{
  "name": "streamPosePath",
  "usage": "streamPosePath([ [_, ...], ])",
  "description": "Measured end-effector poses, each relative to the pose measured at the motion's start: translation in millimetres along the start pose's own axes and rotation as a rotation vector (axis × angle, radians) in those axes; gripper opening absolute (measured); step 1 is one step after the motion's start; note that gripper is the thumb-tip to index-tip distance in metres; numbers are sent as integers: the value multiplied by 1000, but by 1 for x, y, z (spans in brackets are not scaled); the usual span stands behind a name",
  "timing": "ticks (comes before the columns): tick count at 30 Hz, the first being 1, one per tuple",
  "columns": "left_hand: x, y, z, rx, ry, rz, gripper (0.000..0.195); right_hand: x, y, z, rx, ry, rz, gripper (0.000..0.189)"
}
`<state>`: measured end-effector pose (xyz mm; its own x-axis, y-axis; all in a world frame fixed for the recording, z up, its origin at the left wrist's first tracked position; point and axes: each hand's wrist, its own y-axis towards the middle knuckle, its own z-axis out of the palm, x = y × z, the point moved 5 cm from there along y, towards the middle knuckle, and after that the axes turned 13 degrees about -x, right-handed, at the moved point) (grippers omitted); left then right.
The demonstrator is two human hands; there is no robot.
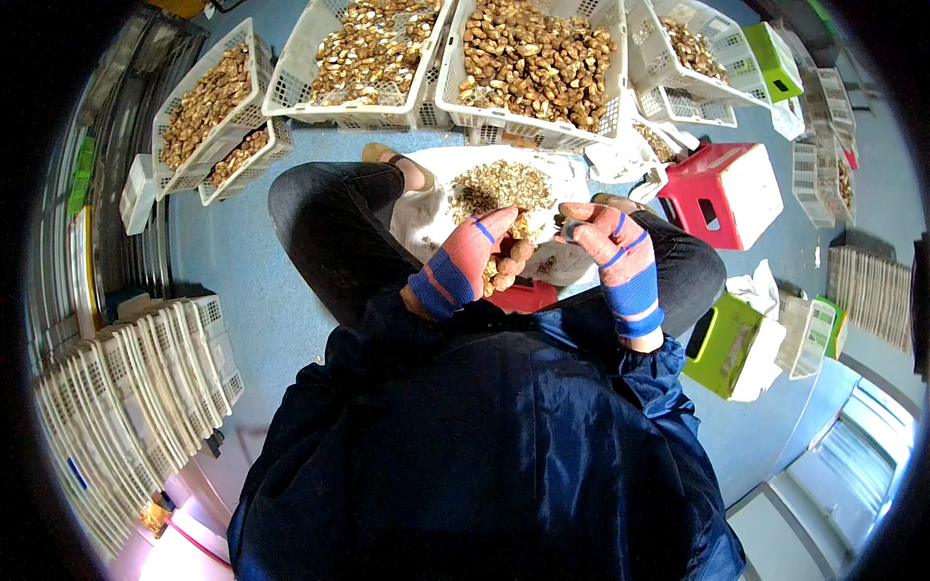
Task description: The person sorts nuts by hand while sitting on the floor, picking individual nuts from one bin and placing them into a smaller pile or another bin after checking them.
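Both hands wear pink knitted gloves with blue cuffs and face each other above a white sack on the floor. Several brown and whitish pieces, which look like mushrooms, are in my left hand, its thumb on top. Close by on the right, my right hand has a small dark tool, its kind unclear, between thumb and fingers; its tip is near a pale piece. Beyond the hands a heap of brown and cream trimmings covers the sack's middle.
White plastic crates of brown pieces stand ahead: at left, centre left, centre and right. A red stool and a green stool are on the right. Stacked white crates are at lower left.
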<state>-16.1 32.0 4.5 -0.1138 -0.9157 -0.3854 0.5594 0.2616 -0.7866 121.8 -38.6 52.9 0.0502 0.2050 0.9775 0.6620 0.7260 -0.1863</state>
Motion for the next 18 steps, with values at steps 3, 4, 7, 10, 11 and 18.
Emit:
streamPosePath([
  [3, 7, 2, 3, 107, -24, -40, 35, 3, -5, 3, 97, -212, -214, 19],
  [4, 8, 0, 5, 90, -51, -83, 35, 9, -7, 7, 108, -268, -302, 19],
  [7, 10, 0, 4, 108, -75, -119, 36, 16, -6, 7, 98, -243, -239, 18],
  [10, 9, 0, 5, 104, 35, -15, 37, 5, 0, -2, 65, -132, -94, 19],
  [11, 8, 0, 4, 60, 138, 85, 37, 9, 0, 2, 127, -161, -230, 18],
  [18, 20, 11, -2, 97, -174, -255, 34, 1, 1, -1, 38, -17, -91, 16],
])
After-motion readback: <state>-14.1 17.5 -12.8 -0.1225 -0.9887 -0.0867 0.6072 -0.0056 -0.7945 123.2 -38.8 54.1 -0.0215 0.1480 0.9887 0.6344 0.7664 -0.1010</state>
